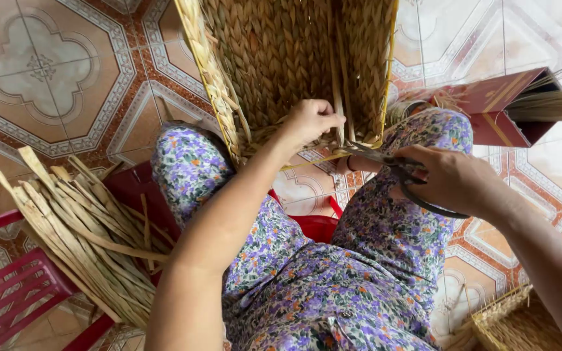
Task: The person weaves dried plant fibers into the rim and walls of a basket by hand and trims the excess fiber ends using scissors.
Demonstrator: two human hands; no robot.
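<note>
A large woven straw basket [281,58] on a yellow wire frame rests between my knees, its rim toward me. My left hand [310,120] pinches a loose straw strand [337,84] that stands up from the weave near the rim. My right hand [450,179] grips dark metal scissors [385,159], whose blades point left at the base of that strand. I sit in purple flowered clothing [333,286].
A bundle of dried straw strips [86,227] lies on a red plastic stool [14,292] at the left. A dark red box [502,104] with straw sits at the upper right. Another woven piece [508,322] shows at the bottom right. Patterned floor tiles [53,71] lie all around.
</note>
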